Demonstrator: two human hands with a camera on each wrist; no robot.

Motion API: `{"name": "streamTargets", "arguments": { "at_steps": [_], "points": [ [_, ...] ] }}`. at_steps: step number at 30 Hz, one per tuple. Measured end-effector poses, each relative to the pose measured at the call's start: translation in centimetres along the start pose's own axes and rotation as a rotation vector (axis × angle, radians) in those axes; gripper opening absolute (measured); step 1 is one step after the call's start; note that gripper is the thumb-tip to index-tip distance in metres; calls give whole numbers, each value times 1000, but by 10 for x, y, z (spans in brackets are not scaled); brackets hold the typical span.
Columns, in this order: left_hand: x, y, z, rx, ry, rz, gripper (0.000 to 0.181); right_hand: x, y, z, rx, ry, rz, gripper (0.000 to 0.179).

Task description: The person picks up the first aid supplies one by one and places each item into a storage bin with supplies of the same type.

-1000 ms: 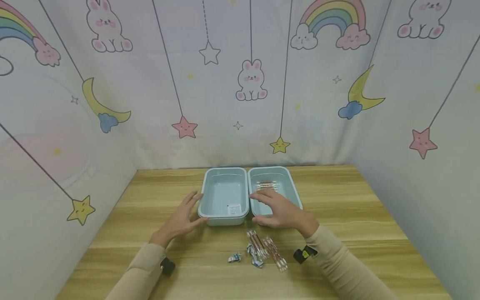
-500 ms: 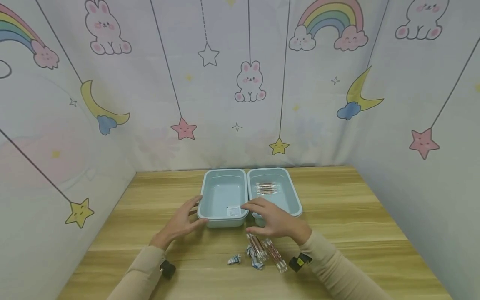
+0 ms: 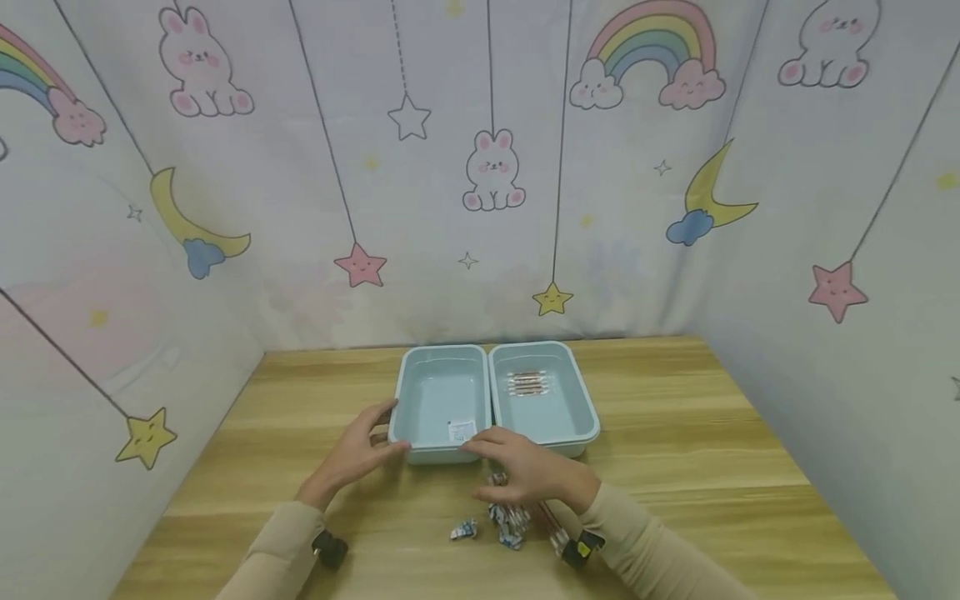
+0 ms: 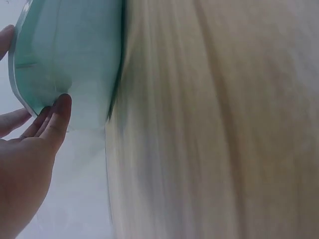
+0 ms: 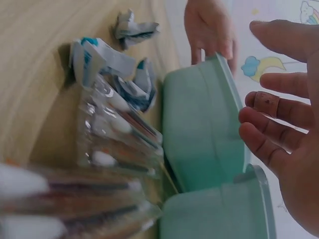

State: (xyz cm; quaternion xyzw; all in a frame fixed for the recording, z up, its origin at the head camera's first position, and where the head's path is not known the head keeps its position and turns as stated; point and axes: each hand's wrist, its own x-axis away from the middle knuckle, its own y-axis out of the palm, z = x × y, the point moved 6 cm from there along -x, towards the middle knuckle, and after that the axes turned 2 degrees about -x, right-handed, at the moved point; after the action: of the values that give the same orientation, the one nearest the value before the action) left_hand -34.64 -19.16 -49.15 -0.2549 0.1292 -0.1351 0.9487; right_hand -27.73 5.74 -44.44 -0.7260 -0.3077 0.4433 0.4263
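Two light-blue plastic bins stand side by side on the table. My left hand (image 3: pixel 351 457) grips the front-left corner of the left bin (image 3: pixel 441 396), thumb at the front rim and fingers along the outer left wall. A white label (image 3: pixel 461 430) lies on that bin's floor. Inside the right bin (image 3: pixel 551 423) is a row of brown-stemmed cotton swabs (image 3: pixel 528 383). My right hand (image 3: pixel 519 468) hovers with spread fingers, holding nothing, by the left bin's front-right corner. Below it lie clear-wrapped packs of cotton swabs (image 5: pixel 117 129), partly hidden in the head view.
Crumpled white-and-blue pieces of wrapper (image 3: pixel 463 529) lie in front of the bins, beside the swab packs. The wood-grain table (image 3: pixel 675 417) is bounded by a printed cloth backdrop (image 3: pixel 420 208) at the back and sides.
My right hand has moved left and nearer, from the front of the right bin to above the loose swab packs. My left hand stays on the left bin. The head view has tilted slightly.
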Motion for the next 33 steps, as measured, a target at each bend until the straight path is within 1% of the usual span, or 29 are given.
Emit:
{"name": "streamTargets", "arguments": {
  "at_steps": [5, 7, 9, 11, 13, 16, 18, 20, 26, 29, 33],
  "points": [
    [2, 1, 2, 27, -24, -6, 85, -1, 14, 0, -20, 14, -57, 57],
    [4, 2, 3, 31, -28, -10, 85, -1, 18, -1, -24, 18, -77, 56],
    [4, 2, 3, 41, -19, -8, 85, -1, 20, -1, -26, 20, -89, 56],
    [5, 2, 12, 52, -14, -15, 85, -1, 21, -3, -25, 16, -101, 56],
    [3, 2, 12, 57, -5, -16, 85, -2, 22, -3, -20, 20, -110, 56],
    [2, 1, 12, 56, -15, -20, 85, -2, 25, -6, -17, 27, -126, 54],
    [1, 2, 6, 49, -20, -20, 84, -3, 27, -8, -20, 29, -132, 52],
    [3, 2, 12, 50, -31, -27, 82, -3, 27, -10, -22, 27, -138, 50],
    [10, -1, 39, 51, -29, -54, 81, -3, 29, -11, -47, 27, -148, 50],
    [11, -2, 45, 44, -30, -64, 82, -2, 31, -10, -58, 29, -157, 49],
    [10, -2, 44, 41, -28, -65, 81, -2, 33, -9, -64, 36, -163, 48]
  ]
}}
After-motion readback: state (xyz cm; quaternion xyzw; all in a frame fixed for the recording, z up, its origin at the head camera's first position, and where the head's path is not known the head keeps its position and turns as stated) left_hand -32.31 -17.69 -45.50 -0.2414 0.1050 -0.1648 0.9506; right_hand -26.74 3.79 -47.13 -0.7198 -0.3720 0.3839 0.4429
